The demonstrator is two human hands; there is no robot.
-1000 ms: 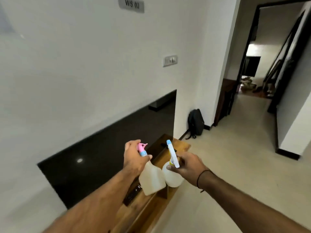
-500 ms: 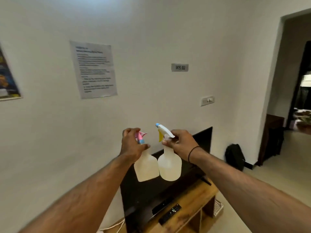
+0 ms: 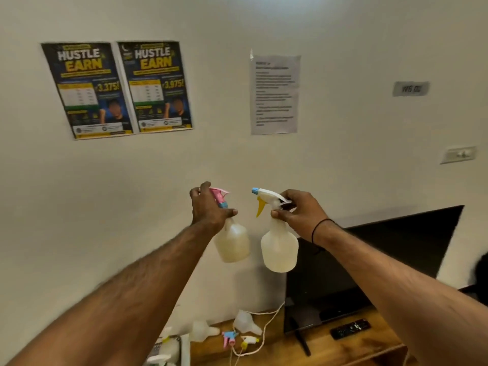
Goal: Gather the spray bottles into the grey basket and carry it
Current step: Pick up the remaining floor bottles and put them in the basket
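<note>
Since half a second ago your view has swung left, bringing posters (image 3: 116, 88) and more bottles on the wooden shelf (image 3: 351, 347) into sight. Your left hand (image 3: 208, 207) grips the pink-topped bottle (image 3: 232, 241) by its neck, your right hand (image 3: 303, 215) the white-topped bottle (image 3: 279, 247). Both hang upright, long axes near vertical; the white nozzle points left. Keep them apart and lower them base-first; no basket is clearly in view.
</note>
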